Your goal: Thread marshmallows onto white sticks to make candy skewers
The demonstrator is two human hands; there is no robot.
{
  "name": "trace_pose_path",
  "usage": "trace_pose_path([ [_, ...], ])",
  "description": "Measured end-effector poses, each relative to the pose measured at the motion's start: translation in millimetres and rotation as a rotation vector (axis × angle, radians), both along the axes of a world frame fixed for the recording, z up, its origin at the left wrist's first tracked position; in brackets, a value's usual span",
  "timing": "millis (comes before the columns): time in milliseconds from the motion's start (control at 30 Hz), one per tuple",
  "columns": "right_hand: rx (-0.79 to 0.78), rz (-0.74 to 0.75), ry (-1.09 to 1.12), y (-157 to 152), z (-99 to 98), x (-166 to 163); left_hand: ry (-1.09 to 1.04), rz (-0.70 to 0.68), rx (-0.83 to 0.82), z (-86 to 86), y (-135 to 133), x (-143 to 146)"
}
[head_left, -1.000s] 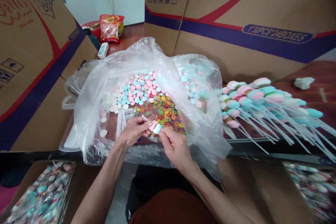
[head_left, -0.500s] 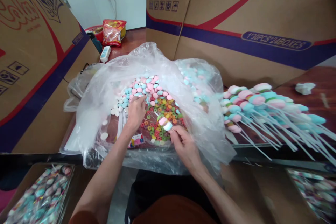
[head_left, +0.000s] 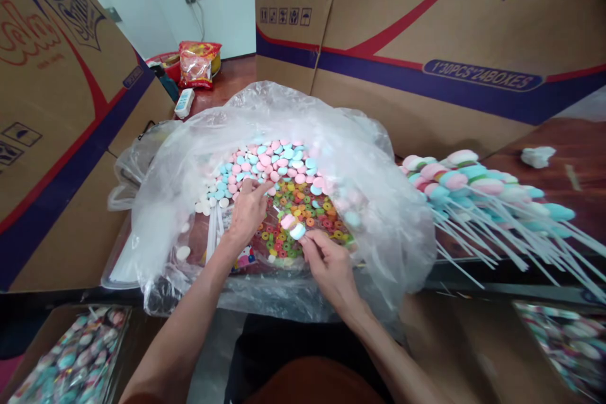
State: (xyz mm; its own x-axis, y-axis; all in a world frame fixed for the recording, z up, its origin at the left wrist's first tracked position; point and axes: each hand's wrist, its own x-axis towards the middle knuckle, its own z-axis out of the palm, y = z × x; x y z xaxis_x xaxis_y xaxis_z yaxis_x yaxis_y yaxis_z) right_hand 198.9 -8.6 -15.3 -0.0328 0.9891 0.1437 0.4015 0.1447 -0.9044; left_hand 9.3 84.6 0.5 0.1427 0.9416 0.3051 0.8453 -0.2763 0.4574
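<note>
My right hand (head_left: 331,262) pinches a candy stick (head_left: 293,227) threaded with a pink and a pale blue-and-white marshmallow; its thin tip points up and left. Over the pile of pink, blue and white marshmallows (head_left: 265,161), my left hand (head_left: 250,208) has its index finger stretched to the near edge, by a pink one. Whether it touches that piece is hard to see. Coloured ring candies (head_left: 303,205) lie between the hands. White sticks (head_left: 214,230) lie left of my left wrist. A clear plastic bag (head_left: 175,151) surrounds all of these.
Finished marshmallow sticks (head_left: 478,186) are heaped on the right of the table (head_left: 568,158). Large cardboard boxes (head_left: 402,31) stand behind and on the left. Packed candies (head_left: 76,353) sit in a carton at lower left. A red snack packet (head_left: 196,63) rests at the back.
My left hand has shifted slightly right and its index finger reaches out further. The plastic bag's right side has moved, exposing more marshmallows and rings. My right hand still holds the candy stick.
</note>
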Motion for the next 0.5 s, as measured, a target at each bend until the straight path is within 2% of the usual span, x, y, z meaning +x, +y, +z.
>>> trace_pose_path([
  [100,0.015,-0.008,0.016,-0.1,-1.0,-0.4,0.049,-0.025,-0.005,0.0,5.7,4.6],
  [233,0.016,-0.015,0.049,-1.0,-1.9,-0.1,-0.139,0.035,-0.016,6.7,8.7,5.6],
  [333,0.0,-0.032,0.073,-1.7,-2.2,0.1,-0.228,-0.008,-0.219,15.9,1.2,3.7],
  [400,-0.007,-0.039,0.078,-2.1,-2.5,0.0,-0.186,-0.077,-0.361,20.9,-6.2,3.1],
  [500,-0.002,-0.039,0.084,-2.6,-2.8,-0.5,-0.056,-0.08,-0.367,24.3,-15.4,4.4],
])
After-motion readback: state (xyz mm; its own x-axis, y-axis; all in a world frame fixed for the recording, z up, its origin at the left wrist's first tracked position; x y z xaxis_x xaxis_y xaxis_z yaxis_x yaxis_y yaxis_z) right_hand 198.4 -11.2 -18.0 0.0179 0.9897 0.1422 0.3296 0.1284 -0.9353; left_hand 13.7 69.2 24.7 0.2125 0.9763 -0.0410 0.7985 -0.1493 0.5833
